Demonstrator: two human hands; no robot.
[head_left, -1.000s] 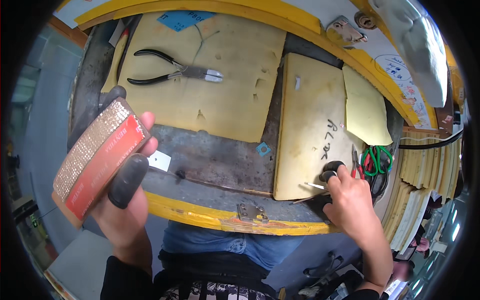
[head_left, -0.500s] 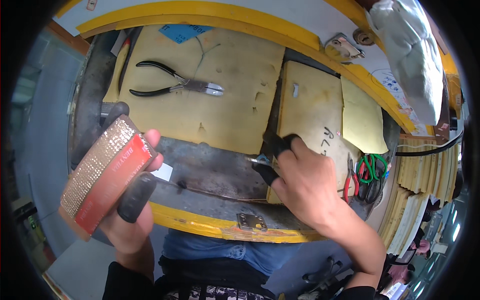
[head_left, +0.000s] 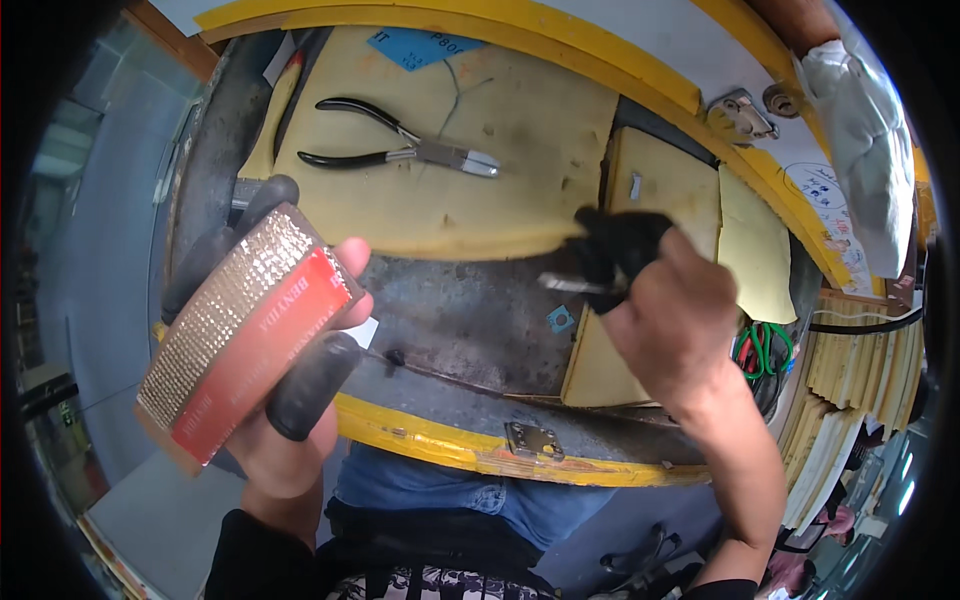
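My left hand (head_left: 310, 385) is closed around a curved brown piece, held tilted at the left above the bench. The piece carries a glittering gold strip (head_left: 232, 305) and a red film band (head_left: 265, 360). Black covers sit on several of its fingers. On the right, my right hand (head_left: 665, 300), also with black-covered fingertips, is closed and smeared by motion. A slim silvery piece (head_left: 570, 284) sticks out from its fingers; its kind is unclear. That hand is by the right front corner of the yellowish pad (head_left: 400, 215). Black-handled pliers (head_left: 430, 152) lie on the pad, jaws pointing right.
A small blue piece with a hole (head_left: 560, 319) lies on the dark metal bench top (head_left: 460, 310). Right of it are a second pad (head_left: 600, 370), yellow paper (head_left: 755, 240) and green-handled tools (head_left: 765, 350). A wooden-handled tool (head_left: 272, 120) is at the far left. Yellow edging (head_left: 400, 425) borders the bench.
My right hand has moved up and right, leaving the small blue piece uncovered. The pad's front edge now bows back near that hand. My left hand still holds the curved piece. The view has shifted.
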